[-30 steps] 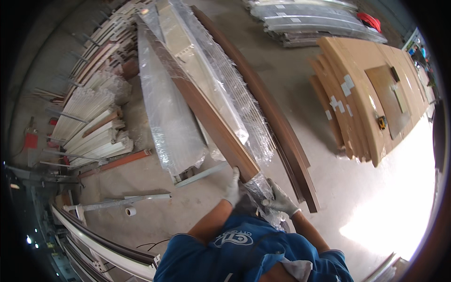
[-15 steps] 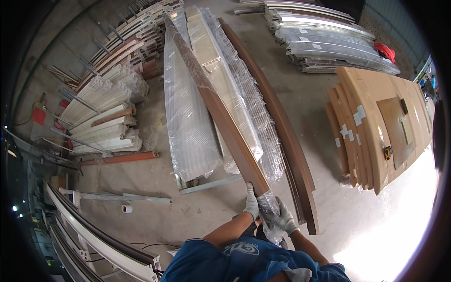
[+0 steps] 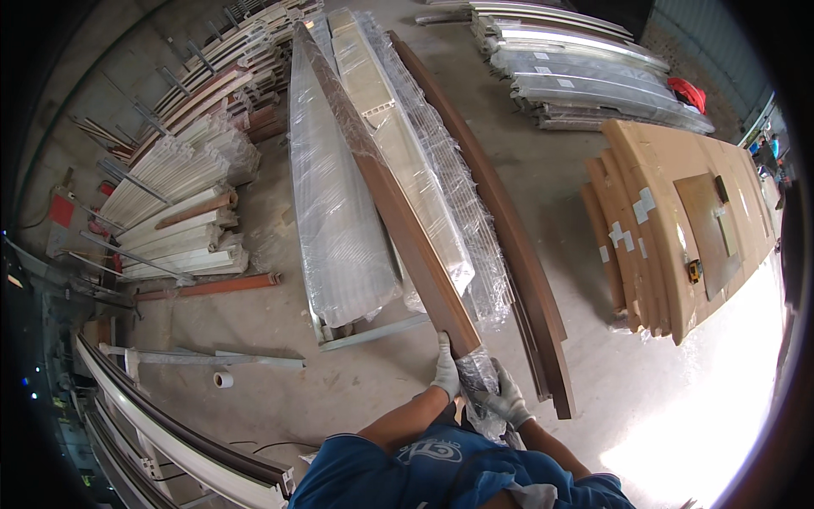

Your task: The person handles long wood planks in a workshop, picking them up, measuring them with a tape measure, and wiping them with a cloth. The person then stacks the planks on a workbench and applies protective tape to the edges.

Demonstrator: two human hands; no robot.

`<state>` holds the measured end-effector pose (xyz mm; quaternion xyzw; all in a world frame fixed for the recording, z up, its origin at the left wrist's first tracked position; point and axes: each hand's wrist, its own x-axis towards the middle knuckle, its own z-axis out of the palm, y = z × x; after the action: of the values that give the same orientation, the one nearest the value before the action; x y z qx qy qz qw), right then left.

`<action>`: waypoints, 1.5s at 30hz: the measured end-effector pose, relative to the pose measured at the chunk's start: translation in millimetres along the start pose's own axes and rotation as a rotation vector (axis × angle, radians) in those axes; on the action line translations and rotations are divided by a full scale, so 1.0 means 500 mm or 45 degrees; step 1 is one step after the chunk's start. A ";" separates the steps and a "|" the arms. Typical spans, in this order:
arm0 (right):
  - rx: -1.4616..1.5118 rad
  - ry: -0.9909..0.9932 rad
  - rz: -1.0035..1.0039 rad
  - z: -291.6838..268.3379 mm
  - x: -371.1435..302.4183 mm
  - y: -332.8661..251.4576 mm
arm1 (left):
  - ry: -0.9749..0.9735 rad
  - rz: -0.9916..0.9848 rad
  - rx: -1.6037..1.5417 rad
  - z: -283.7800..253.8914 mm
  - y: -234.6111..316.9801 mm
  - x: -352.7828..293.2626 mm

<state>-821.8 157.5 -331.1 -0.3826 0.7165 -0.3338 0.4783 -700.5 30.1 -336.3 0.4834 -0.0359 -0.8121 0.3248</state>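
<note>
At far left, bundles of pale profiles (image 3: 182, 212) are stacked on the floor (image 3: 543, 178), w/ a small tape roll (image 3: 223, 379) lying nearer. Centre, a long brown board (image 3: 381, 187) is seen standing on edge, running from far to near between two film-wrapped packs (image 3: 339, 212); its near end is at the hands, low centre. The left hand (image 3: 445, 371), gloved, is closed on the board's near-left corner, fingers wrapped over the edge. Just to the right, the right hand (image 3: 507, 397), also gloved, is clenched on a bunch of loose clear film (image 3: 477, 373) hanging off the board end; whether the board itself is touched by it can't be told. For the film to come off cleanly, the board should prob. be kept steady by the left grip while the wrap is drawn along the board's length, not sideways, so the neighbouring pack isn't dragged. Further right, dark curved mouldings (image 3: 526, 280) lie on the floor, and a stack of tan panels (image 3: 678, 220) is set well apart.
</note>
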 end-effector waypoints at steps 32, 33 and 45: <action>-0.183 -0.074 0.129 -0.200 -0.005 -0.186 | 0.003 0.049 -0.062 0.155 -0.004 -0.030; -0.170 -0.074 0.109 -0.209 0.006 -0.170 | -0.024 0.080 -0.033 0.162 -0.014 -0.013; -0.067 -0.139 0.029 -0.339 0.047 0.022 | -0.135 0.026 0.153 0.117 -0.070 0.067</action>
<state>-989.8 161.5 -296.2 -0.4045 0.7021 -0.2880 0.5104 -775.7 23.7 -343.9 0.4579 -0.1068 -0.8297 0.3009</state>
